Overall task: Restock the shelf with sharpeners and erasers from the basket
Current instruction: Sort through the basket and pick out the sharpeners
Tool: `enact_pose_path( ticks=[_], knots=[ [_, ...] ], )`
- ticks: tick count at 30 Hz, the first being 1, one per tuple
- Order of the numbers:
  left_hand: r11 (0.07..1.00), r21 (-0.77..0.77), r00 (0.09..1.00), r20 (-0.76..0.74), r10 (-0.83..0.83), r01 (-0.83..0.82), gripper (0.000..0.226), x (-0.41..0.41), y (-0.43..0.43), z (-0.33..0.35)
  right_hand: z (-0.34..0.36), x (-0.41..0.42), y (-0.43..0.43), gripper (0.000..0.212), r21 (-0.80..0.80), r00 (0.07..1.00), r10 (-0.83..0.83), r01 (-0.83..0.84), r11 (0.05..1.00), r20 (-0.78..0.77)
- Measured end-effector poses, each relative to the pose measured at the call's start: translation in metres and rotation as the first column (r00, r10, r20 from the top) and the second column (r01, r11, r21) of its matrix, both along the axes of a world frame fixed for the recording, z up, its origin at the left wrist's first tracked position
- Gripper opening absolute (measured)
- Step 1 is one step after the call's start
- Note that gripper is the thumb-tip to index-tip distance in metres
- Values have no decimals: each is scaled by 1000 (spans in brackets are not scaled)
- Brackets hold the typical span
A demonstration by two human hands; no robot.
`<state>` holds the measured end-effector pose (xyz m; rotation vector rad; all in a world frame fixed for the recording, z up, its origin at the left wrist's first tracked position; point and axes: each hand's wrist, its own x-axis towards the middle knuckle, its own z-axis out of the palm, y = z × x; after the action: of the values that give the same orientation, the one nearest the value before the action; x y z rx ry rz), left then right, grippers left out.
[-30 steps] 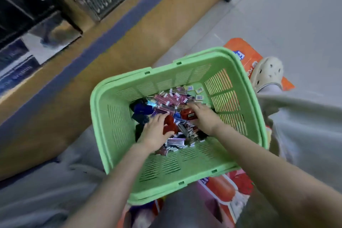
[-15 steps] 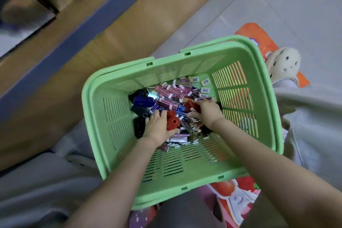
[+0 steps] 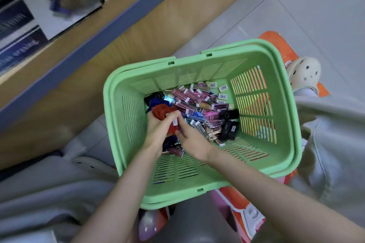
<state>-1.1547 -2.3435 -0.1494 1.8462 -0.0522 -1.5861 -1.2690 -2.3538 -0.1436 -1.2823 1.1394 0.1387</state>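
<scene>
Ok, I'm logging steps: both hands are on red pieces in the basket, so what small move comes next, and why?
Probably lift both hands out toward the shelf: the left hand grips a red sharpener, the right hand pinches another red piece, both inside the green basket.

- The green basket (image 3: 199, 195) is near the wooden shelf (image 3: 138, 41).
- The left grip (image 3: 156, 131) holds a red sharpener (image 3: 161, 112) over the pile.
- The right grip (image 3: 192, 140) pinches a second red sharpener (image 3: 171, 129) with a white label, touching the left grip.
- Small boxed erasers (image 3: 197, 102) and black sharpeners (image 3: 230, 116) lie on the bottom of the basket.
</scene>
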Motion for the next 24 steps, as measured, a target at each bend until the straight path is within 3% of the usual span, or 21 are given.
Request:
enact_pose_path(
  ticks=[3, 6, 10, 12, 13, 14, 16, 18, 20, 24],
  knots=[
    [1000, 18, 1000, 27, 2, -2, 41, 14, 1, 8, 13, -4, -1, 58, -30, 994, 93, -91, 995, 55],
    [999, 10, 999, 14, 52, -52, 36, 21, 1, 14, 10, -12, -19, 56, -245, 971, 229, -205, 948, 70],
    [990, -22, 991, -16, 136, -136, 29, 23, -1, 21, -9, -12, -45, 47, -373, 965, 234, -176, 911, 116],
    [988, -37, 989, 3, 151, -150, 28, 24, -2, 23, -32, -11, -58, 43, -525, 973, 232, -188, 830, 18],
    [988, -38, 989, 18, 147, -146, 30, 25, -1, 23, -47, -12, -64, 44, -600, 946, 300, -311, 737, -122],
    [989, -35, 990, 27, 142, -141, 32, 24, -1, 24, -62, -12, -70, 49, -609, 856, 411, -514, 604, -314],
    [992, -21, 992, 21, 125, -125, 35, 23, -1, 22, -86, -14, -77, 65, -437, 526, 574, -848, 299, -628],
    [993, -15, 993, 14, 117, -116, 38, 23, 0, 20, -96, -17, -76, 77, -314, 327, 605, -940, 132, -726],
    [993, -16, 993, 11, 119, -119, 37, 24, 2, 19, -95, -21, -74, 79, -273, 286, 611, -955, 117, -739],
    [992, -22, 992, -18, 127, -128, 30, 22, 4, 23, -84, -42, -81, 77, -201, 275, 558, -961, 191, -783]
  ],
)
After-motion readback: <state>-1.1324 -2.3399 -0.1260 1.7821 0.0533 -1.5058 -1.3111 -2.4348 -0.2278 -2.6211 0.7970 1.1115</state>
